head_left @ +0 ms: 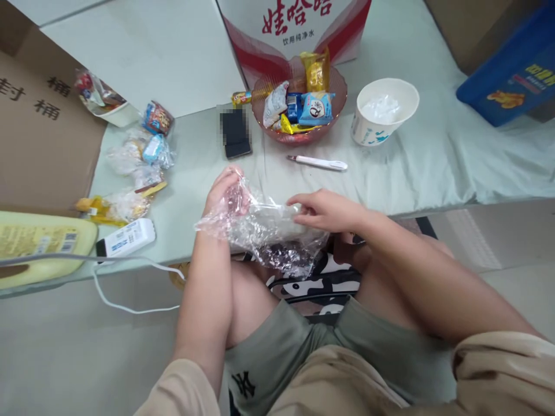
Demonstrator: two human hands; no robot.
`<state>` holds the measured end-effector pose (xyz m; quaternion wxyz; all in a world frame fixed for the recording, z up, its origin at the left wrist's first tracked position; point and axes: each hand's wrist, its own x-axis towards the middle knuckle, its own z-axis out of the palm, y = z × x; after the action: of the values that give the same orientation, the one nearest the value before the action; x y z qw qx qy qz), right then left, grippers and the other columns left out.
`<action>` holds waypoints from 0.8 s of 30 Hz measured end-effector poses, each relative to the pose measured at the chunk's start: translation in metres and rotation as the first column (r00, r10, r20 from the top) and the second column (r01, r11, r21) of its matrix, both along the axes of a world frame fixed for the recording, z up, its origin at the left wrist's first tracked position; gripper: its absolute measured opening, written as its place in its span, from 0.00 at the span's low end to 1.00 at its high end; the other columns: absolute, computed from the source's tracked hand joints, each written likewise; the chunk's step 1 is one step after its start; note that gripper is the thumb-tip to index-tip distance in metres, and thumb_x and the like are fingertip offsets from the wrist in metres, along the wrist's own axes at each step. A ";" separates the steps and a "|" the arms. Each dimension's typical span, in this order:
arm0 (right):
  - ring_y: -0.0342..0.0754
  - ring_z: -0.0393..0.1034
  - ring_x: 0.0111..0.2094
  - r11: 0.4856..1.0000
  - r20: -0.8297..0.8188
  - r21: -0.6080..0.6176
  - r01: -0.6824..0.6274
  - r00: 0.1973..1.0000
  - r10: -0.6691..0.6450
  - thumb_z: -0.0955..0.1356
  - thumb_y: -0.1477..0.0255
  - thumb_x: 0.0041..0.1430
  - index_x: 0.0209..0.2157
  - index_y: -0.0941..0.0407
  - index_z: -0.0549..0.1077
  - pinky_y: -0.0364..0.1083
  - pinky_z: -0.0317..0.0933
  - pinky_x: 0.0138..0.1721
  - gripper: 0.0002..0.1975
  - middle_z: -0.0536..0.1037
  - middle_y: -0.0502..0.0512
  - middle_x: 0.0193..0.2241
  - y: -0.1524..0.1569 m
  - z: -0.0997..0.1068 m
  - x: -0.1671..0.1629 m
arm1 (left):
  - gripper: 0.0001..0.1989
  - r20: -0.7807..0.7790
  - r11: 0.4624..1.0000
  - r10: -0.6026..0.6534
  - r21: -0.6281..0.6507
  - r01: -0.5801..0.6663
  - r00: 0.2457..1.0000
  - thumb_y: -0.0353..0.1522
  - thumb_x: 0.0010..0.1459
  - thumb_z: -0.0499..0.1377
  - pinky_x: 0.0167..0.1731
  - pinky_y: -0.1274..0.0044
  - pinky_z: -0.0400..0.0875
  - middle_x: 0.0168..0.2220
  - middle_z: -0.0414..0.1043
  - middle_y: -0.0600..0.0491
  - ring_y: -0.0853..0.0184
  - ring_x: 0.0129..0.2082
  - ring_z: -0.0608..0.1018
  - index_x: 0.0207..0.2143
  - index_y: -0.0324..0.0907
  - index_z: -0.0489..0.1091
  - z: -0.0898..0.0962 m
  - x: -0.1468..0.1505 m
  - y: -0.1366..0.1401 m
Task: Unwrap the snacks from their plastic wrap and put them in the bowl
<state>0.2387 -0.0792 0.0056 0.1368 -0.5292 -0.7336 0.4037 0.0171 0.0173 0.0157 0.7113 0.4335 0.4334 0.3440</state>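
- Bag of thin, clear, crinkly plastic hangs between both hands, over the near edge of the table with a pale green cloth and partly above the lap.
- The left hand is curled and seems to grip the bag's left side, maybe so it won't fall. Shiny plastic covers the fingers, so their exact hold is hard to see.
- The right hand has bent fingers, with the tips at the bag's right side. Maybe they help spread it. I can't tell if they pinch it or just touch.
- A pale patch shows in the bag, but shine and folds hide whether anything is inside.
- Far from the lap, a round pink see-through bowl holds bright snack packets together, likely so they don't slide about.
- To its right, a white paper cup has something clear and crumpled in it. I can't tell what.
- Squares blur part of a small black flat thing left of the bowl.
- The picture's left edge cuts off a pale yellow plastic bottle.
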 end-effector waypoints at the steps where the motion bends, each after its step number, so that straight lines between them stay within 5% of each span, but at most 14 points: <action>1: 0.48 0.76 0.32 0.999 0.016 -0.051 0.013 1.000 -0.013 0.65 0.69 0.67 0.54 0.58 0.75 0.47 0.66 0.41 0.17 0.83 0.55 0.33 -0.004 0.007 0.005 | 0.11 -0.073 0.997 0.043 0.062 -0.039 0.996 0.36 0.58 0.61 0.09 0.82 0.48 0.13 0.63 0.61 0.70 0.08 0.65 0.30 0.46 0.60 -0.003 -0.006 0.004; 6: 0.45 0.73 0.23 0.923 -0.067 -0.383 0.039 0.995 -0.070 0.62 0.61 0.70 0.39 0.56 0.79 0.46 0.67 0.32 0.18 0.82 0.54 0.29 -0.014 0.015 0.029 | 0.13 -0.247 0.988 0.084 0.146 -0.048 0.965 0.38 0.57 0.64 0.10 0.82 0.53 0.15 0.69 0.59 0.70 0.10 0.68 0.29 0.46 0.62 -0.020 -0.029 0.014; 9: 0.51 0.78 0.34 0.942 -0.115 -0.201 0.268 0.949 -0.295 0.65 0.55 0.67 0.38 0.56 0.79 0.51 0.71 0.39 0.20 0.83 0.59 0.35 -0.009 0.000 0.029 | 0.11 -0.157 1.000 0.002 0.030 0.002 0.988 0.36 0.56 0.66 0.09 0.83 0.50 0.14 0.68 0.59 0.71 0.09 0.67 0.30 0.45 0.65 -0.018 -0.026 0.009; 11: 0.54 0.78 0.44 0.936 -0.286 -0.065 0.346 0.892 -0.350 0.69 0.54 0.63 0.47 0.57 0.77 0.54 0.73 0.46 0.22 0.83 0.62 0.44 -0.004 -0.011 0.019 | 0.09 -0.091 0.994 -0.029 -0.110 0.019 0.995 0.33 0.56 0.66 0.08 0.82 0.46 0.14 0.67 0.58 0.71 0.08 0.66 0.31 0.44 0.67 -0.013 -0.017 0.003; 14: 0.54 0.78 0.47 0.972 -0.467 -0.103 0.209 0.853 -0.233 0.75 0.56 0.54 0.57 0.57 0.71 0.53 0.74 0.46 0.32 0.80 0.65 0.51 0.001 -0.022 -0.003 | 0.07 -0.034 0.952 -0.040 -0.303 0.027 0.999 0.30 0.57 0.65 0.08 0.82 0.41 0.14 0.65 0.58 0.70 0.07 0.65 0.32 0.44 0.68 -0.005 -0.001 -0.003; 16: 0.51 0.79 0.39 0.984 -0.456 -0.158 0.078 0.879 -0.142 0.75 0.61 0.54 0.52 0.57 0.72 0.51 0.74 0.40 0.27 0.82 0.61 0.42 0.001 -0.023 -0.016 | 0.05 -0.008 0.935 -0.042 -0.353 0.036 0.999 0.31 0.58 0.64 0.08 0.82 0.42 0.15 0.65 0.58 0.70 0.07 0.65 0.34 0.44 0.68 -0.003 0.005 -0.003; 19: 0.45 0.73 0.27 0.979 -0.448 -0.205 0.000 0.889 -0.093 0.69 0.67 0.59 0.37 0.56 0.72 0.47 0.71 0.32 0.07 0.78 0.50 0.26 0.000 -0.016 -0.022 | 0.08 0.015 0.936 0.019 -0.352 -0.012 1.000 0.38 0.61 0.62 0.10 0.82 0.51 0.18 0.69 0.57 0.69 0.10 0.70 0.37 0.43 0.70 -0.005 0.006 0.003; 24: 0.43 0.72 0.26 0.961 -0.575 -0.222 0.164 0.774 -0.265 0.66 0.65 0.63 0.32 0.55 0.69 0.46 0.71 0.33 0.08 0.76 0.51 0.28 0.004 -0.010 -0.016 | 0.22 0.207 0.969 0.189 -0.198 -0.148 0.960 0.51 0.60 0.59 0.35 0.74 0.77 0.38 0.81 0.47 0.60 0.37 0.84 0.44 0.43 0.72 -0.012 0.004 0.001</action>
<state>0.2231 -0.0755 -0.0040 0.3644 -0.4637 -0.5523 0.5892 0.0208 0.0187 0.0040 0.7599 0.2871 0.4150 0.4097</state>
